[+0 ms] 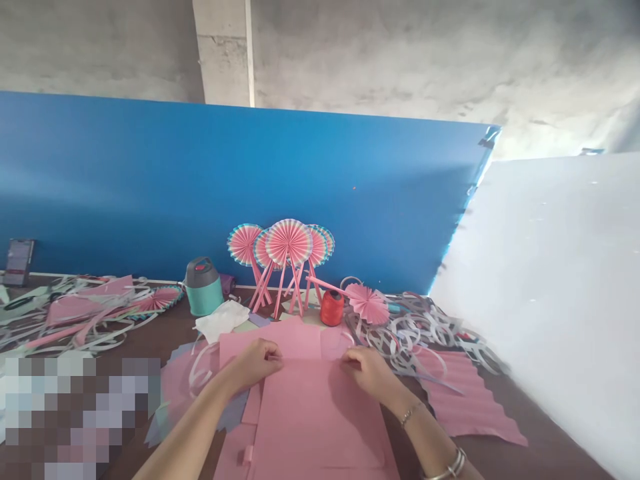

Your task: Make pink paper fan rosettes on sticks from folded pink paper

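Observation:
A pink paper sheet (320, 417) lies in front of me on more pink paper, its far edge lying between my hands. My left hand (256, 365) is closed, with thumb and fingertips pinching the sheet's far left corner. At the far right corner my right hand (369, 375) pinches the same sheet, a bracelet and a bangle on that wrist. Behind it lies another pink sheet (295, 337). Just beyond stand several round pleated pink paper fans (289, 243) on crossed pink paper sticks, next to a red thread spool (332, 309).
A teal and grey jar (204, 288) and a crumpled white tissue (223, 321) stand left of centre. Curled paper strips (405, 333) and a creased pink sheet (467, 400) cover the right. More scraps (85, 310) and a phone (19, 261) are at far left. A blue panel (150, 180) closes the back.

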The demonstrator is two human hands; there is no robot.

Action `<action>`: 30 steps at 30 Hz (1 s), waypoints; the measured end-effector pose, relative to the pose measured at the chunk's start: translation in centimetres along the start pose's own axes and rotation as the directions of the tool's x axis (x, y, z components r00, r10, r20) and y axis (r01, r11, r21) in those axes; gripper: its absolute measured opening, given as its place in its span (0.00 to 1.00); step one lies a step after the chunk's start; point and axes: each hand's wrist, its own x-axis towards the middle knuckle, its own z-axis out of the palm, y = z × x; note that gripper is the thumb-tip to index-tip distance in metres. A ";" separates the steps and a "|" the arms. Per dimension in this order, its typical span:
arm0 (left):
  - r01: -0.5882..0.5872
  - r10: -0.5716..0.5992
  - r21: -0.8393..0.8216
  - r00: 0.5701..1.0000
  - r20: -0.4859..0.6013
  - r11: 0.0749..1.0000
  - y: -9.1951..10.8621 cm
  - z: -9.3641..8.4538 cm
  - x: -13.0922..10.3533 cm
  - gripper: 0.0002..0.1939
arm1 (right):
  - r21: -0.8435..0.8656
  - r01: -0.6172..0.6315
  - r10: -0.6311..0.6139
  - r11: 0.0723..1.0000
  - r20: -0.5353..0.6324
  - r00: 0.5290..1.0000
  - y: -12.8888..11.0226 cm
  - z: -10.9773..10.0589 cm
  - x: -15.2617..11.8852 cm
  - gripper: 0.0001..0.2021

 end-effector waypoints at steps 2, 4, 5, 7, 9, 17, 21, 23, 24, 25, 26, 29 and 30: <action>-0.019 0.020 0.058 1.000 -0.011 0.998 -0.1 0.0 0.1 0.09 | -0.019 0.010 -0.009 1.000 0.022 1.000 0.2 0.1 0.0 0.10; -0.001 0.010 0.117 0.997 -0.076 0.993 -0.5 0.0 0.4 0.12 | -0.030 0.021 -0.020 0.999 0.043 0.999 0.2 0.3 -0.1 0.10; 0.019 -0.001 0.136 0.991 -0.131 0.991 -0.8 -0.1 0.6 0.13 | -0.035 0.025 -0.023 0.999 0.049 0.999 0.2 0.4 -0.1 0.11; 0.081 -0.023 0.209 0.964 -0.264 0.975 -1.5 -0.4 0.9 0.14 | -0.053 0.025 -0.022 0.998 0.051 0.998 0.1 0.5 -0.2 0.12; 0.196 -0.053 0.327 0.916 -0.398 0.924 -2.3 -0.8 1.1 0.16 | -0.076 0.015 -0.011 0.997 0.046 0.999 -0.1 0.5 -0.3 0.13; 0.385 -0.155 0.467 0.876 -0.457 0.796 -3.3 -1.4 0.5 0.21 | -0.109 0.034 -0.029 0.993 0.040 0.999 -0.5 0.6 -0.2 0.10; 0.371 -0.162 0.474 0.891 -0.424 0.799 -2.8 -1.4 0.5 0.19 | -0.117 0.065 -0.061 0.991 0.034 0.998 -0.2 0.9 -0.1 0.10; 0.363 -0.163 0.464 0.894 -0.417 0.808 -2.6 -1.5 0.5 0.20 | -0.108 0.061 -0.058 0.992 0.028 0.998 -0.1 1.0 -0.1 0.09; 0.358 -0.159 0.458 0.895 -0.417 0.813 -2.5 -1.4 0.5 0.20 | -0.102 0.057 -0.054 0.993 0.028 0.998 0.0 1.0 -0.1 0.08; 0.351 -0.152 0.453 0.896 -0.418 0.819 -2.4 -1.4 0.5 0.21 | -0.095 0.053 -0.051 0.994 0.030 0.998 0.0 1.1 -0.1 0.08; 0.341 -0.142 0.451 0.897 -0.419 0.825 -2.4 -1.4 0.5 0.21 | -0.086 0.049 -0.047 0.995 0.031 0.998 -0.1 1.1 -0.1 0.07; 0.297 -0.094 0.451 0.903 -0.420 0.841 -2.1 -1.1 0.7 0.19 | -0.065 0.032 -0.031 0.997 0.018 0.999 -0.3 1.1 -0.2 0.08; 0.279 -0.076 0.451 0.906 -0.417 0.848 -1.9 -1.0 0.8 0.18 | -0.061 0.027 -0.027 0.998 0.010 1.000 -0.4 1.1 -0.2 0.08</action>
